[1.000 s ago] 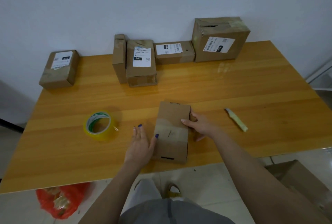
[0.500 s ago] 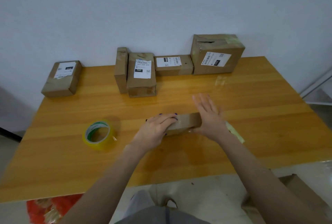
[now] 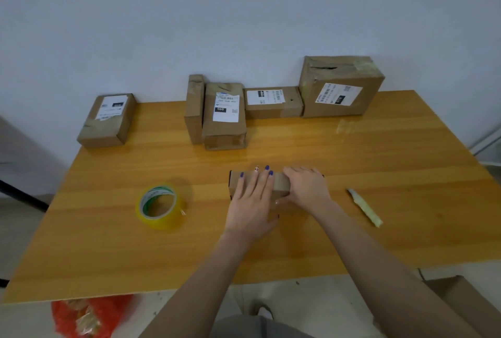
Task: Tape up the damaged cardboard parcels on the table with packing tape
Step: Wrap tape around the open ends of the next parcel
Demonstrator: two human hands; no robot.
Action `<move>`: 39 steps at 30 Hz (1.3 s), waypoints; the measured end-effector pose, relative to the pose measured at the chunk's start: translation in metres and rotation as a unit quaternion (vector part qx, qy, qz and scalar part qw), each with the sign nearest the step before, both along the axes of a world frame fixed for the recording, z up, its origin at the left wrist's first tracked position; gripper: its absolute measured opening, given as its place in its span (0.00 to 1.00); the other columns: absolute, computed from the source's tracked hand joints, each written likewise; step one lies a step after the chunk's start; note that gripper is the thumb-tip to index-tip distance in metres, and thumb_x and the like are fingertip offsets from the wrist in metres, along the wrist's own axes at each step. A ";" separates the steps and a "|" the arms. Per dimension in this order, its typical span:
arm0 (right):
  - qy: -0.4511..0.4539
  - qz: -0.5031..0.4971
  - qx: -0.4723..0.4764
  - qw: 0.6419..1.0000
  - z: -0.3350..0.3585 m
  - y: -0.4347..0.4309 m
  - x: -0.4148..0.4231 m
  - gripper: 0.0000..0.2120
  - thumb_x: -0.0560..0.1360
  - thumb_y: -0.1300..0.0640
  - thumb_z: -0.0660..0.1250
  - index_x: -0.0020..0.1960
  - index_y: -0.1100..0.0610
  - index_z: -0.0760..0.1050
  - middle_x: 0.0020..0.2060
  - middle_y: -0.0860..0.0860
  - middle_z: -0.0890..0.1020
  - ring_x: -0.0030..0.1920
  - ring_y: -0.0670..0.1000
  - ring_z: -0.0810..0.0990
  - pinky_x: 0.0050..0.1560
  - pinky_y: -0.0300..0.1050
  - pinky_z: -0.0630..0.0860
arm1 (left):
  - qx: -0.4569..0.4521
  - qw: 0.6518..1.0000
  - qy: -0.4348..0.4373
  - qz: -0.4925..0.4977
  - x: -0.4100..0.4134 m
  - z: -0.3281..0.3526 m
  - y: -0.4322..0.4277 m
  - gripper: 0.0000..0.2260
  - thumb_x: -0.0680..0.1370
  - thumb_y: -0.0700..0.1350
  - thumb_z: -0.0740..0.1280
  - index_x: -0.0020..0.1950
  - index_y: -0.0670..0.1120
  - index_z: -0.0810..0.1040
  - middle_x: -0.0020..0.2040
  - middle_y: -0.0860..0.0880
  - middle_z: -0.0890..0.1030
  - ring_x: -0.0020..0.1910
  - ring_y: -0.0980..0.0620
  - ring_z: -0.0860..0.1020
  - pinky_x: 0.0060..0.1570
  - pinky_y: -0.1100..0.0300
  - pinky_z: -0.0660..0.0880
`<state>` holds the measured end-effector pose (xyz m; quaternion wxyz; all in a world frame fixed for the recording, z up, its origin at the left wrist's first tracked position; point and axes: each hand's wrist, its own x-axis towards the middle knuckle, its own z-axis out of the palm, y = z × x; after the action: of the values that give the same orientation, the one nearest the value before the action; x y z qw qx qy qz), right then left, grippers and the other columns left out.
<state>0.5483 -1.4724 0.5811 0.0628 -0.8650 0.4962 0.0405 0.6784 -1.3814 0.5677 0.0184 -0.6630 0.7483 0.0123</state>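
Tape roll (image 3: 160, 206), yellow, lies on the table (image 3: 379, 148) left of the small parcel (image 3: 280, 184). My left hand (image 3: 252, 202) presses flat on the parcel's top, fingers straight. My right hand (image 3: 307, 188) covers its right end, fingertips hidden, so I cannot tell whether it grips; a pale cutter (image 3: 364, 207) lies further right.
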 end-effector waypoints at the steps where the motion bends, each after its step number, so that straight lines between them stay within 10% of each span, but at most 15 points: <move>1: 0.005 0.000 -0.001 1.000 0.000 0.000 0.001 0.26 0.68 0.37 0.72 0.57 0.52 0.69 0.56 0.49 0.79 0.60 0.52 0.74 0.61 0.49 0.65 | -0.003 1.000 -0.001 0.006 0.006 0.000 0.000 0.40 0.78 0.61 0.58 0.78 0.42 0.41 0.79 0.45 0.44 0.77 0.44 0.40 0.71 0.45 0.34; 10: -0.034 -0.016 -0.053 0.998 -0.007 0.004 0.003 0.13 0.78 0.51 0.60 0.60 0.54 0.70 0.58 0.51 0.79 0.60 0.54 0.74 0.61 0.49 0.65 | 0.024 0.999 -0.022 -0.016 -0.024 0.007 -0.013 0.40 0.80 0.61 0.55 0.76 0.37 0.38 0.78 0.40 0.39 0.76 0.44 0.36 0.69 0.50 0.31; 23: 0.000 -0.002 -0.001 1.000 0.000 0.011 0.002 0.25 0.70 0.40 0.70 0.60 0.52 0.68 0.57 0.49 0.77 0.59 0.53 0.73 0.60 0.49 0.66 | 0.014 0.996 -0.013 0.083 0.051 0.017 -0.010 0.32 0.80 0.52 0.60 0.78 0.43 0.49 0.78 0.46 0.54 0.78 0.48 0.49 0.75 0.49 0.47; 30: -0.067 0.047 0.284 0.955 0.016 0.019 -0.027 0.37 0.69 0.33 0.69 0.73 0.45 0.64 0.65 0.44 0.72 0.63 0.49 0.72 0.58 0.47 0.73 | -0.014 0.963 0.203 0.179 0.042 -0.001 0.011 0.34 0.78 0.40 0.64 0.77 0.60 0.50 0.79 0.45 0.44 0.66 0.41 0.71 0.53 0.54 0.75; 33: -0.205 -0.008 0.419 0.885 0.004 0.032 -0.037 0.40 0.66 0.31 0.69 0.75 0.38 0.59 0.71 0.40 0.65 0.70 0.47 0.66 0.67 0.49 0.68 | -0.076 0.869 0.399 0.282 0.036 -0.009 0.011 0.33 0.78 0.34 0.60 0.78 0.55 0.51 0.77 0.43 0.55 0.57 0.40 0.76 0.45 0.56 0.73; 37: -0.298 -0.074 0.519 0.798 -0.010 0.047 -0.037 0.25 0.74 0.36 0.62 0.68 0.28 0.58 0.73 0.39 0.61 0.68 0.48 0.65 0.66 0.46 0.68 | -0.034 0.516 0.710 0.478 0.029 -0.016 0.008 0.22 0.82 0.46 0.57 0.76 0.46 0.59 0.65 0.42 0.72 0.57 0.42 0.77 0.52 0.44 0.78; 39: -0.289 -0.065 0.505 0.810 -0.016 0.053 -0.030 0.27 0.76 0.40 0.64 0.71 0.30 0.56 0.76 0.42 0.57 0.73 0.48 0.60 0.65 0.44 0.65 | 0.000 0.519 0.731 0.443 0.020 -0.014 0.012 0.19 0.82 0.51 0.57 0.72 0.47 0.66 0.63 0.44 0.74 0.57 0.43 0.77 0.50 0.46 0.79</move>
<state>0.5185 -1.4195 0.5653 0.6341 -0.6487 0.4198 0.0291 0.6983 -1.3691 0.5535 -0.5426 -0.6669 0.1084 0.4991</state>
